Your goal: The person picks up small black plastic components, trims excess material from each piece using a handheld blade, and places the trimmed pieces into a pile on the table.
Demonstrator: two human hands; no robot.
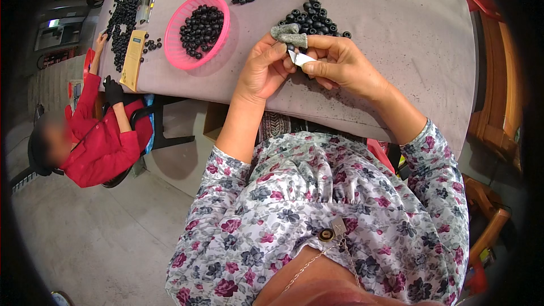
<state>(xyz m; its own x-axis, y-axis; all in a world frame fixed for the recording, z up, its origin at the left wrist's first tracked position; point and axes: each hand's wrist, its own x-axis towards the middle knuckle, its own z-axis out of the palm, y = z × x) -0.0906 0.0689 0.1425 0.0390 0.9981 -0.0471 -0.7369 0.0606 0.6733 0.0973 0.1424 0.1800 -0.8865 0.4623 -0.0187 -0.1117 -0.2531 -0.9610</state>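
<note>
My left hand is closed in a pinch on a small round black bead, partly covered by the fingertips. Between the thumb and fingers of my right hand is a small flat white blade, its pointed end against or very near the bead. Both hands meet above the near part of the table, and each index finger wears a grey fabric finger cover. Just beyond them lies a pile of black beads, partly hidden by my hands.
A pink plastic basket holds many black beads. More loose beads and a tan box lie on the cloth-covered table. At the left sits a person in red, one hand black-gloved. Dark crumbs dot the cloth.
</note>
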